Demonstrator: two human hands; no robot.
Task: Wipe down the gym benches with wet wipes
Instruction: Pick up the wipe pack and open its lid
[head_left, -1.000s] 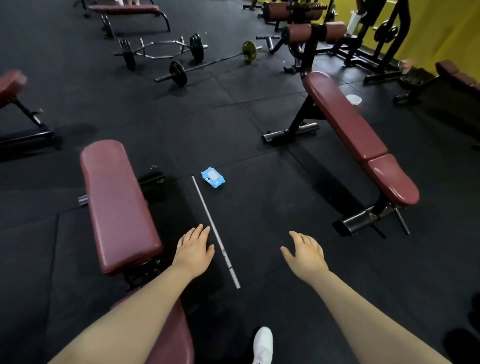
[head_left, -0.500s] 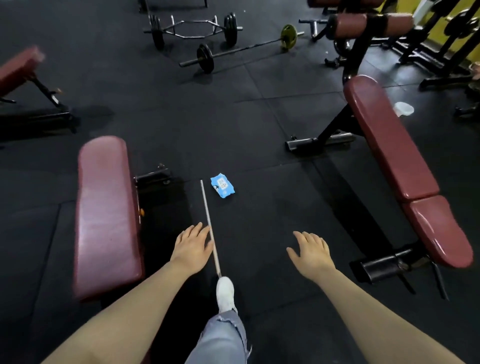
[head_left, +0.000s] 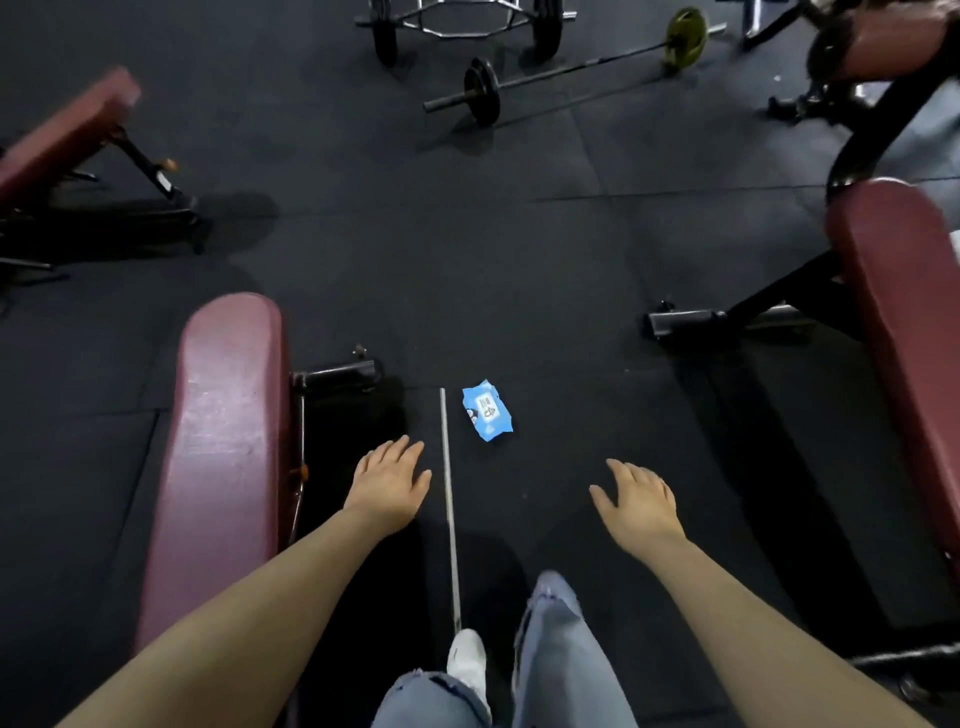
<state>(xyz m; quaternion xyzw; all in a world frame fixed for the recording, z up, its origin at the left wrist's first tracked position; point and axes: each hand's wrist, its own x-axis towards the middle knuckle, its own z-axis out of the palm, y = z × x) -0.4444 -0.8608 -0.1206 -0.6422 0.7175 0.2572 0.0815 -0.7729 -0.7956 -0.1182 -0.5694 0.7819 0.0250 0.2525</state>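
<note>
1. The left hand (head_left: 389, 483) is held out palm down above the floor (head_left: 415, 249), fingers spread wide and holding nothing.
2. The right hand (head_left: 636, 501) is likewise out palm down, fingers loosely spread, empty.
3. The wipes (head_left: 487, 410), a blue pack, lie flat on the floor ahead of both hands, nearer the left one and touched by neither.
4. A thin metal rod (head_left: 449, 499) lies on the floor just left of the pack, running from beside it toward the near edge of the view, where its end meets a white shoe (head_left: 467, 657).
5. The left bench (head_left: 223, 457), padded in dark red, runs lengthwise just left of the left hand; its black foot bar (head_left: 337, 371) sticks out to the right near its far end.
6. The right bench (head_left: 904, 322), also dark red, runs along the right edge of the view, well apart from the right hand.
7. A third bench (head_left: 57, 140) stands tilted at the far left.
8. A barbell (head_left: 566, 65) and a hex bar (head_left: 462, 18) lie on the floor at the far side.
9. Legs in light jeans (head_left: 561, 654) show between the forearms.
</note>
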